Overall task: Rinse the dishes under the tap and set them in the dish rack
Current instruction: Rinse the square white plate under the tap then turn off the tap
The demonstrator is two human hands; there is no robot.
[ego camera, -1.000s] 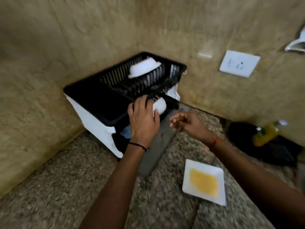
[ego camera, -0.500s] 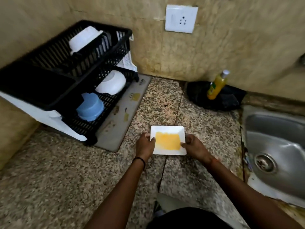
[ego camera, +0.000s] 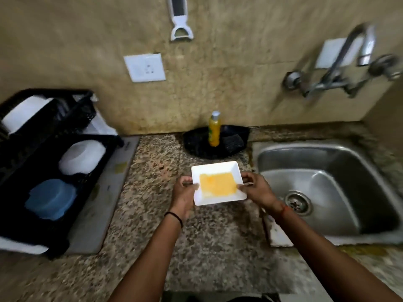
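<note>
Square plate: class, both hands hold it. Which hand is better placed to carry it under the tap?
Probably the right hand: it grips the square plate's edge nearest the sink and tap. The left hand is on the rack side.

A white square plate (ego camera: 219, 185) carries a yellow-orange centre patch. At nine o'clock, the black plastic dish rack (ego camera: 46, 158) holds a white round bowl (ego camera: 82, 157) and blue round container (ego camera: 50, 199). The speckled brown granite counter (ego camera: 205, 243) lies beneath; a yellow soap bottle (ego camera: 214, 130) stands at twelve o'clock.

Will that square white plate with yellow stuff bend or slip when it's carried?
The plate probably stays stiff: it looks flat, though held only by its side edges. The left hand and right hand both grip it. Its glossy rim may be slippery.
</note>
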